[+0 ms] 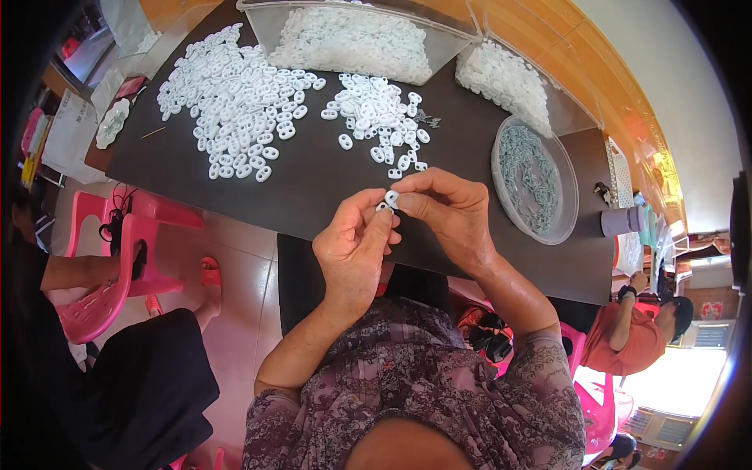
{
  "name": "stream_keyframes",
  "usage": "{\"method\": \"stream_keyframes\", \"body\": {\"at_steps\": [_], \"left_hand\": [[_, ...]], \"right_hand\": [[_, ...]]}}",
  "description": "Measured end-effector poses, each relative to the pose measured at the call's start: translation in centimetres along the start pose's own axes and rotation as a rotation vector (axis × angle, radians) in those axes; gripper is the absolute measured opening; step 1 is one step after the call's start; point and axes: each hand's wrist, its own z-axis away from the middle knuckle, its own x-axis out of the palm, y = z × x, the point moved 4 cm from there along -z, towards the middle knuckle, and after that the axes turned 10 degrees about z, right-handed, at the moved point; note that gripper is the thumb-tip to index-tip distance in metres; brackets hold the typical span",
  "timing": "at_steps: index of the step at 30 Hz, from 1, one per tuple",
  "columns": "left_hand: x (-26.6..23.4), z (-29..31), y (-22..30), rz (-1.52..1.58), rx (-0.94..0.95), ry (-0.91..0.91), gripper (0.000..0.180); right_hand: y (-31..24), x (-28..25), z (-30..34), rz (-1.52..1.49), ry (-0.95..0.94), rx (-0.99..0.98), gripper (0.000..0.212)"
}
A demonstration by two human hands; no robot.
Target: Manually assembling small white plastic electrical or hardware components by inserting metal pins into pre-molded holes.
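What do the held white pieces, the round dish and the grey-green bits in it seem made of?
White pieces: probably moulded plastic, smooth finish, judging by their even colour and rounded edges.
Round dish: likely clear plastic, glossy; the dark table shows through, though glass is possible.
Grey-green bits: thin, perhaps metal or plastic; too small to settle material or finish.

The bare left forearm (304, 346) is slanted up from the lower centre-left of the frame, the bare right forearm (517, 294) from right of centre. At mid-frame the left hand (348, 251) and right hand (453, 218) are held close together, each grip pinched between thumb and forefinger.
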Motion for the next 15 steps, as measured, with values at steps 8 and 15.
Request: {"method": "stream_keyframes", "body": {"at_steps": [8,15], "left_hand": [[0.27,-0.30,-0.04,0.019,0.042,-0.038,0.026],[0.36,-0.41,-0.23,0.101,0.020,-0.056,0.028]], "right_hand": [[-0.38,0.31,0.18,0.084,0.022,-0.021,0.012],[-0.36,0.46,0.39,0.142,0.044,-0.136,0.017]]}}
